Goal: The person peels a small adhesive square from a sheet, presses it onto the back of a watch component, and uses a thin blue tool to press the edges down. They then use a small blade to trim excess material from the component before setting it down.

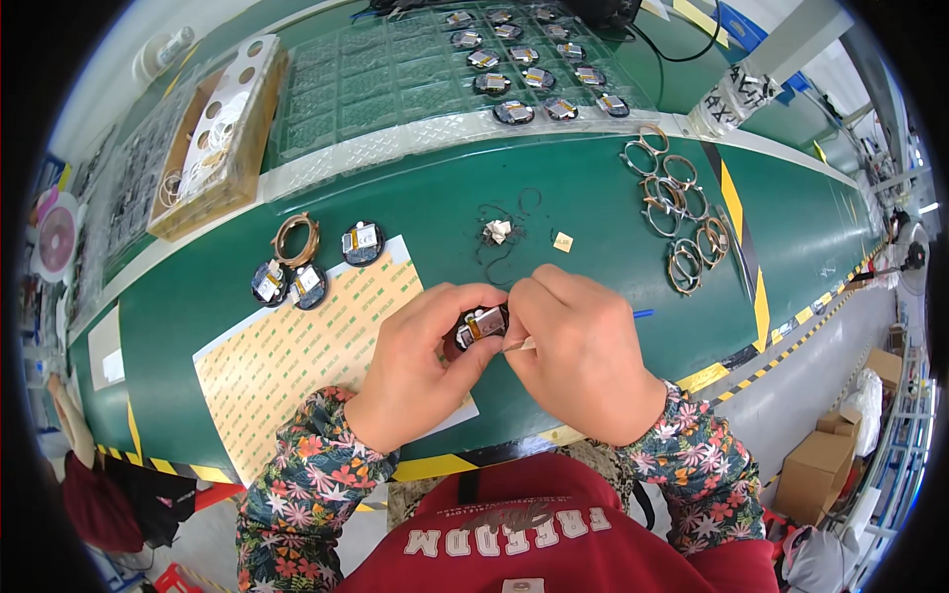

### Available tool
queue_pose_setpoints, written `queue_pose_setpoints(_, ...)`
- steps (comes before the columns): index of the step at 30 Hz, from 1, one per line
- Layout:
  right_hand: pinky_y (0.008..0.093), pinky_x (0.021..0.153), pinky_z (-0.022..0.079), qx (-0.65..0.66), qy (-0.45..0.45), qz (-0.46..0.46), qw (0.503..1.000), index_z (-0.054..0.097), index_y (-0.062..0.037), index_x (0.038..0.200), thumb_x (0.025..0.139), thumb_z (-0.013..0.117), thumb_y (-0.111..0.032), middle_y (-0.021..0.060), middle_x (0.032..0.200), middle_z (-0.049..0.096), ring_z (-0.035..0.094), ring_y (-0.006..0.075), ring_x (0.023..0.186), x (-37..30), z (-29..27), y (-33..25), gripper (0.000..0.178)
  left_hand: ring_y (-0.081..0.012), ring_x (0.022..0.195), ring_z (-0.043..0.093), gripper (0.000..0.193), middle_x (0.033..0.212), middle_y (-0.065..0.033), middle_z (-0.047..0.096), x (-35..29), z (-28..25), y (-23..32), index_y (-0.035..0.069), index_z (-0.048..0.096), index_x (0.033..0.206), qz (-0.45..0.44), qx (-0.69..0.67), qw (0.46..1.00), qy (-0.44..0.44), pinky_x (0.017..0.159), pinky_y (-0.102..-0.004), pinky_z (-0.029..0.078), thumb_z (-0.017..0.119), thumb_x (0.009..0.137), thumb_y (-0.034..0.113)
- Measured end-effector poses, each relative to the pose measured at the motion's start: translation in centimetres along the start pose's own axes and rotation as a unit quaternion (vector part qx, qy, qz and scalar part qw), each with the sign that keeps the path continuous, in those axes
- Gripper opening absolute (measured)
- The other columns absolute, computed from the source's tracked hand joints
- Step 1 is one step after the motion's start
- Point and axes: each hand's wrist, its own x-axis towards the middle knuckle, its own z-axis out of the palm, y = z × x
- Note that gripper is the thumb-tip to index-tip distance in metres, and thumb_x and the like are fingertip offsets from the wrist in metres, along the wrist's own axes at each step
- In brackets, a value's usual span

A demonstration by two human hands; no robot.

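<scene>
My left hand [420, 351] is closed around the edge of a round black electronic module [482, 326], with a silvery rectangular battery facing up. Close against its right side, my right hand [585, 346] has its fingers pinched together. A thin, pale, pointed piece [521, 345] shows under those fingers; its kind is unclear. Both hands are above the near part of the green table. Just beyond them lies a small heap of black thin rings and scraps with a crumpled white bit [497, 231]. A small tan square [562, 241] lies to its right.
A tan patterned sheet [297, 361] lies at left, near several modules [363, 242] and copper-coloured rings [296, 239]. More metal rings [680, 188] are at right. Clear trays [376, 79] with modules stand at the back, beside a cardboard box [213, 188]. A blue stick end [644, 313] shows by my right hand.
</scene>
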Motion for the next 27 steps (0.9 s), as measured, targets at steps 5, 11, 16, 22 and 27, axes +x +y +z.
queue_pose_setpoints(5, 0.0396, 0.053, 0.044, 0.004, 0.022, 0.008, 1.000, 0.052, -0.0037, 0.074, 0.066, 0.067, 0.005, 0.0114, 0.069, 0.051, 0.056, 0.0311, 0.060, 0.1, 0.5, 0.1, 0.019, -0.0166, 0.067, 0.060, 0.034, 0.092, -0.0079, 0.063, -0.2, 0.0, -0.2, 0.005, 0.063, 0.115, -0.011, -0.019, 1.000, 0.017, 0.057, -0.0266, 0.048, 0.070, 0.082, -0.001)
queue_pose_setpoints(11, 0.0393, 0.052, 0.044, 0.018, 0.033, 0.007, 0.999, 0.052, -0.0038, 0.075, 0.065, 0.067, 0.006, 0.0109, 0.069, 0.050, 0.055, 0.0306, 0.060, -0.1, 0.9, 0.5, 0.021, -0.0151, 0.100, 0.064, 0.040, 0.116, -0.0103, 0.062, -0.3, -0.4, 0.3, -0.002, 0.057, 0.121, -0.086, 0.007, 0.995, -0.039, 0.085, -0.0278, 0.053, 0.068, 0.083, -0.010)
queue_pose_setpoints(16, 0.0389, 0.051, 0.044, 0.030, 0.041, -0.008, 0.999, 0.053, -0.0038, 0.075, 0.064, 0.067, 0.006, 0.0103, 0.069, 0.051, 0.055, 0.0298, 0.059, -0.2, 1.0, 1.0, 0.020, -0.0128, 0.101, 0.063, 0.040, 0.116, -0.0088, 0.062, -0.3, -0.4, 0.3, -0.002, 0.056, 0.123, -0.131, -0.027, 0.990, -0.039, 0.085, -0.0266, 0.053, 0.066, 0.085, -0.010)
queue_pose_setpoints(22, 0.0383, 0.052, 0.044, 0.044, 0.038, -0.022, 0.998, 0.055, -0.0042, 0.075, 0.064, 0.067, 0.006, 0.0089, 0.070, 0.052, 0.055, 0.0287, 0.059, -0.2, 1.0, 1.4, 0.019, -0.0097, 0.065, 0.056, 0.037, 0.093, -0.0056, 0.065, -0.4, 0.4, -0.9, 0.005, 0.064, 0.116, -0.086, -0.065, 0.994, 0.027, 0.056, -0.0244, 0.045, 0.073, 0.081, 0.000)
queue_pose_setpoints(27, 0.0368, 0.053, 0.045, 0.050, 0.029, -0.031, 0.998, 0.057, -0.0041, 0.077, 0.065, 0.066, 0.006, 0.0088, 0.071, 0.055, 0.057, 0.0283, 0.060, -0.2, 1.0, 1.6, 0.018, -0.0071, 0.065, 0.054, 0.036, 0.092, -0.0042, 0.065, -0.4, 0.5, -1.1, 0.005, 0.064, 0.117, -0.103, -0.092, 0.990, 0.039, 0.056, -0.0233, 0.044, 0.072, 0.082, -0.001)
